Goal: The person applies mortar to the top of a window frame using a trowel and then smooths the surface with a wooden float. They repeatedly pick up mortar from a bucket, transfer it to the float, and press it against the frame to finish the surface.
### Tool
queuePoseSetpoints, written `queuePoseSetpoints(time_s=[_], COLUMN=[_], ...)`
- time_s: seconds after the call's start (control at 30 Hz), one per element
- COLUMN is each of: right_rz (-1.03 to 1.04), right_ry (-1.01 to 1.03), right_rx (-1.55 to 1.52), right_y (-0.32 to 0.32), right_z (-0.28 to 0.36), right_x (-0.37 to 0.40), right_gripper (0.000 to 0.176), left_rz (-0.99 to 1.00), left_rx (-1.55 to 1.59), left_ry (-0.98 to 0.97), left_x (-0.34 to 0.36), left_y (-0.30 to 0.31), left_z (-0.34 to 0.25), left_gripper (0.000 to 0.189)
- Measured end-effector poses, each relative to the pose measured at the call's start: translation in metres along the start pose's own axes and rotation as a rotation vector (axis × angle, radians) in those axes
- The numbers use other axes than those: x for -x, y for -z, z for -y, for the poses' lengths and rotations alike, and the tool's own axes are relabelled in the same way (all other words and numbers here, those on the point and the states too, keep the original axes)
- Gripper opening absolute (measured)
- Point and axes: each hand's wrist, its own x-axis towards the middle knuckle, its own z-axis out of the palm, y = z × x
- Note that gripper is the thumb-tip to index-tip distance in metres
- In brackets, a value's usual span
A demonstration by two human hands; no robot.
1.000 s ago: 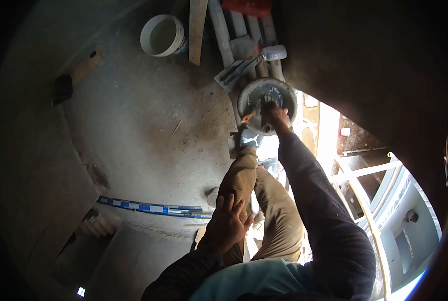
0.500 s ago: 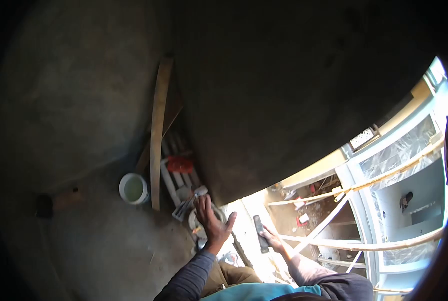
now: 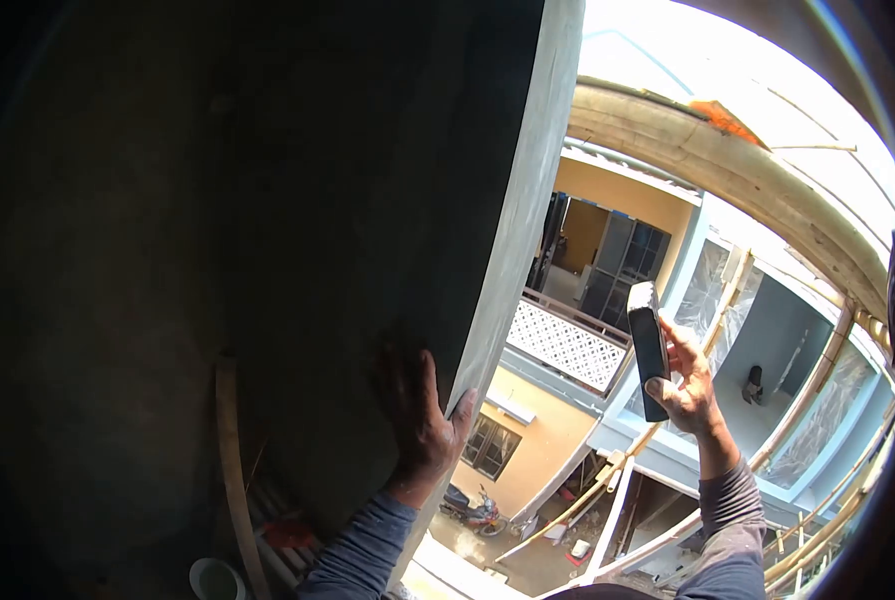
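Note:
My left hand (image 3: 417, 420) lies flat against the dark plastered wall (image 3: 267, 250), with its thumb hooked round the wall's pale outer edge (image 3: 527, 230). My right hand (image 3: 689, 385) is raised out past that edge and grips a dark flat trowel (image 3: 648, 350), held upright with its blade edge-on to me. The trowel is apart from the wall, to its right, over the open drop.
Beyond the edge lie a courtyard far below with a parked motorbike (image 3: 467, 512), bamboo scaffold poles (image 3: 727, 170) and neighbouring buildings. At bottom left stand a leaning wooden board (image 3: 232, 460), a white bucket (image 3: 212, 580) and a red object (image 3: 289, 532).
My view has swung up from the floor to the wall edge. My left hand went from my knee onto the wall. My right hand lifted the trowel from the mortar pan to head height.

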Motion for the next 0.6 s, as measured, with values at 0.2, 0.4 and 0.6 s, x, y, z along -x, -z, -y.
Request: queuePoseSetpoints(time_s=[0.2, 0.4, 0.6], right_rz=[-0.115, -0.436, -0.574], right_ry=[0.557, 1.016, 0.943], right_rx=[0.76, 1.63, 1.712], right_y=[0.032, 0.064, 0.071], right_z=[0.166, 0.265, 0.302], right_x=[-0.109, -0.237, -0.336], right_gripper=[0.071, 0.065, 0.061], left_rz=[-0.007, 0.017, 0.048], left_rx=[0.003, 0.121, 0.187], left_ry=[-0.047, -0.013, 0.023], left_x=[0.004, -0.001, 0.002], left_y=[-0.006, -0.004, -0.005], left_z=[0.008, 0.011, 0.014], left_gripper=[0.08, 0.082, 0.082])
